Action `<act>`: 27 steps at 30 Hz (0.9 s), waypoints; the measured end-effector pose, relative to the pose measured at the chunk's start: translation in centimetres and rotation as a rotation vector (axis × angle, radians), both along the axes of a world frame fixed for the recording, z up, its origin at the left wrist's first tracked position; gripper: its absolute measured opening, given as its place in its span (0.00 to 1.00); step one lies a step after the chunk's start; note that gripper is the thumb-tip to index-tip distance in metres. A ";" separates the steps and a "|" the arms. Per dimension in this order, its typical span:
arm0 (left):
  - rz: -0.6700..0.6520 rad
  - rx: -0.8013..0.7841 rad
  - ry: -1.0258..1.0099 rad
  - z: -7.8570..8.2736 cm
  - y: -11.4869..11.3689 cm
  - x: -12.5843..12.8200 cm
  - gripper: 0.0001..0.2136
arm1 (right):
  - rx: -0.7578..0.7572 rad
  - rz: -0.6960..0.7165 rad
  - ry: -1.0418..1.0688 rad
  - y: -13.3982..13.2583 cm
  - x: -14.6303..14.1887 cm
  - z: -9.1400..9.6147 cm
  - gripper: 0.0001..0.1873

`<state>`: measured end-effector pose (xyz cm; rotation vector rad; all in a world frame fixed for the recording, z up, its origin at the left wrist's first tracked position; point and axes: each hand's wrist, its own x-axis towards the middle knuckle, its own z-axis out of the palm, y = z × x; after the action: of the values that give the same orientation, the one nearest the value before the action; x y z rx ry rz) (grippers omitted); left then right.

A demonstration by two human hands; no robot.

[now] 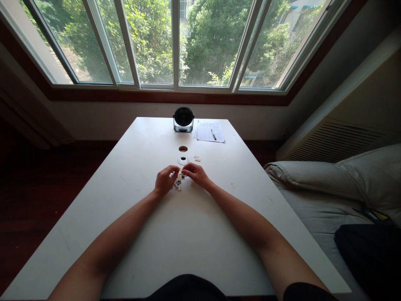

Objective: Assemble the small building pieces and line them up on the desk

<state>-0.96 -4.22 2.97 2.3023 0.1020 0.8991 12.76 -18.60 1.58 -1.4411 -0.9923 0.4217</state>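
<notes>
"Where were your hands?"

"Your left hand [163,179] and your right hand [193,174] were close together over the little toy bricks [178,182]. The bricks were on the table, between your hands. Both hands were curled in, not wide open."

"Did you have hold of any bricks?"

"I could not tell. Your fingertips [184,168] were right by the bricks, but your hands hid part of them."

"What else was close by?"

"One pale brick [192,183] sat just by your right hand. Past your hands lay a small group of pale bricks [196,158], beside a round ring [183,161] in the white table [188,234]. Just past the ring was a round hole [183,148]. At the far end stood a round black device [183,119], beside a sheet of paper [209,131] with a pen [213,134] on it."
</notes>
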 end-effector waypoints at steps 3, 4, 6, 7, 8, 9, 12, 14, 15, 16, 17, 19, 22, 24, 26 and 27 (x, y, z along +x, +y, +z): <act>0.033 0.028 -0.013 0.2 0.0 0.0 0.06 | -0.004 -0.038 -0.057 -0.1 0.0 0.1 0.18; 0.038 0.035 -0.013 0.3 0.1 0.0 0.07 | -0.006 -0.052 -0.075 -0.1 0.0 0.2 0.18; 0.045 0.038 -0.006 0.5 0.1 -0.1 0.08 | -0.009 -0.070 -0.111 -0.2 -0.1 0.3 0.17; 0.045 0.031 -0.002 0.5 0.2 0.0 0.08 | -0.009 -0.072 -0.128 -0.2 -0.2 0.4 0.17; 0.042 0.018 0.003 0.5 0.2 0.0 0.08 | -0.007 -0.074 -0.146 -0.2 -0.3 0.5 0.16; 0.038 -0.004 0.007 0.4 0.2 0.1 0.08 | -0.007 -0.078 -0.167 -0.3 -0.4 0.6 0.16; 0.022 -0.120 0.027 0.0 0.2 0.4 0.08 | -0.010 -0.100 -0.258 -0.4 -0.5 0.7 0.14; 0.019 -0.199 0.043 -0.2 0.0 0.6 0.08 | -0.011 -0.109 -0.330 -0.5 -0.6 0.8 0.13; 0.016 -0.222 0.047 -0.1 -0.1 0.6 0.08 | -0.007 -0.112 -0.364 -0.5 -0.7 0.8 0.12; 0.008 -0.229 0.050 0.0 -0.2 0.5 0.08 | 0.001 -0.117 -0.397 -0.6 -0.8 0.8 0.11; -0.001 -0.227 0.050 0.1 -0.4 0.5 0.09 | 0.010 -0.122 -0.429 -0.6 -0.8 0.8 0.11; -0.015 -0.221 0.044 0.5 -0.7 0.3 0.09 | 0.030 -0.137 -0.488 -0.7 -1.0 0.9 0.09; -0.007 -0.268 0.034 0.8 -0.9 0.2 0.10 | 0.034 -0.153 -0.572 -0.7 -1.0 1.0 0.08; 0.011 -0.318 0.028 0.7 -0.9 0.3 0.10 | 0.026 -0.158 -0.629 -0.7 -0.9 1.0 0.08; 0.026 -0.354 0.025 0.6 -0.9 0.4 0.11 | 0.025 -0.161 -0.689 -0.7 -0.8 0.9 0.09; 0.028 -0.364 0.025 0.5 -0.9 0.4 0.11 | 0.025 -0.161 -0.719 -0.7 -0.7 0.8 0.09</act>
<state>-0.54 -5.10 3.48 1.9771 0.2852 0.7918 12.02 -19.28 2.40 -1.6711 -1.4193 -0.2552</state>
